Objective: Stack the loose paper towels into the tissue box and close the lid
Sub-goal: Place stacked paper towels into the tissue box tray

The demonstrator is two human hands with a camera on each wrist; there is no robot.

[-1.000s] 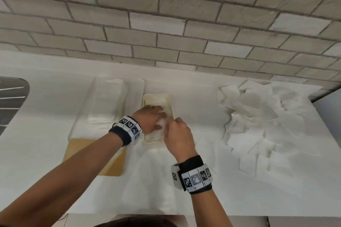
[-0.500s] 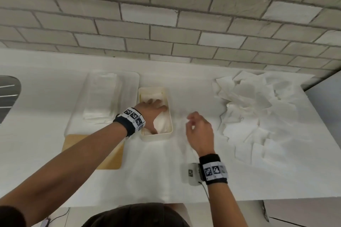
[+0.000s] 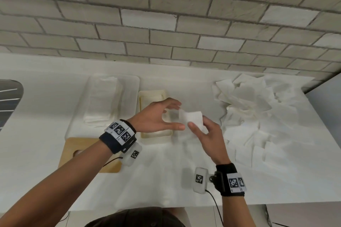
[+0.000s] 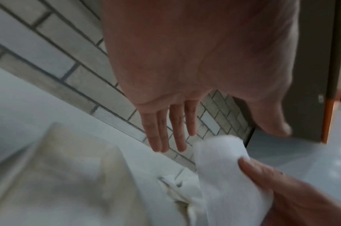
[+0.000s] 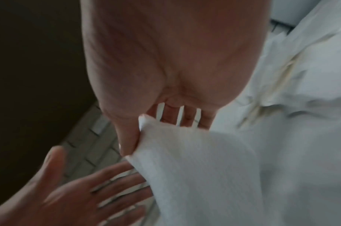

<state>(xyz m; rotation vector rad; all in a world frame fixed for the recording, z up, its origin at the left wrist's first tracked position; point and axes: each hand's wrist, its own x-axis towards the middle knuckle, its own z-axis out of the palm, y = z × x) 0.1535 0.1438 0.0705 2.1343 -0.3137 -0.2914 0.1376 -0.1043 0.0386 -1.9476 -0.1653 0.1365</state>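
Observation:
The cream tissue box point(image 3: 147, 96) stands open at mid-counter with towels inside. My left hand point(image 3: 175, 115) hovers over its right side, fingers point(image 4: 165, 131) straight and spread, holding nothing. My right hand point(image 3: 197, 122) pinches one folded white paper towel point(image 3: 191, 118) between thumb point(image 5: 127, 137) and fingers, just right of the box and close to the left hand's fingertips. The same paper towel point(image 4: 220, 168) shows in the left wrist view under the right thumb. The pile of loose paper towels point(image 3: 258, 112) lies on the right of the counter. A wooden lid point(image 3: 86, 155) with an oval slot lies at the front left.
A clear plastic tray point(image 3: 129, 86) holding a stack of white towels sits left of the box. A dark sink edge point(image 3: 9, 97) is at the far left. The brick wall point(image 3: 166, 24) bounds the counter behind, and the counter ends at the right beyond the pile.
My right hand went right to the pile and came back holding a folded towel. My left hand lifted from pressing inside the box and opened toward the towel.

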